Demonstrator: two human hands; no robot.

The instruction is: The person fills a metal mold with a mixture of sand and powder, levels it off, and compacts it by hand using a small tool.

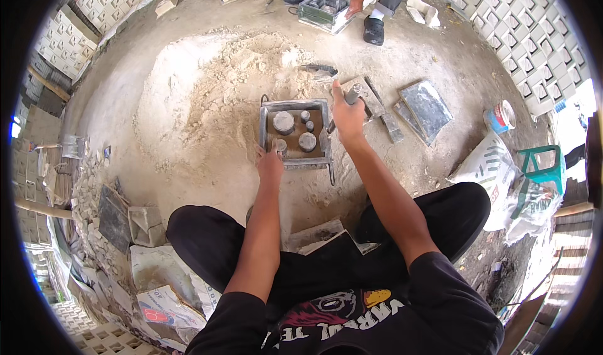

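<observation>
A square grey metal moulding frame [293,164] lies on the sandy floor in front of me, with brown packed sand inside. Several round grey pieces of different sizes, such as a large disc [284,122] and a smaller disc [307,142], sit in it. My left hand [269,164] reaches over the frame's near left corner, its fingers closed at a small round piece [281,146]. Just right of the frame, my right hand [349,118] is wrapped round a dark-handled tool [355,92]. A dark flat edge below that hand sits beside the frame's right wall; the tool's full shape is hidden.
Loose pale sand [207,91] is heaped behind and left of the frame. To the right lie flat grey plates [427,107], a bucket [500,117], white sacks [490,173] and a green stool [544,166]. Far off, a co-worker's hand [355,6] touches another frame [321,17].
</observation>
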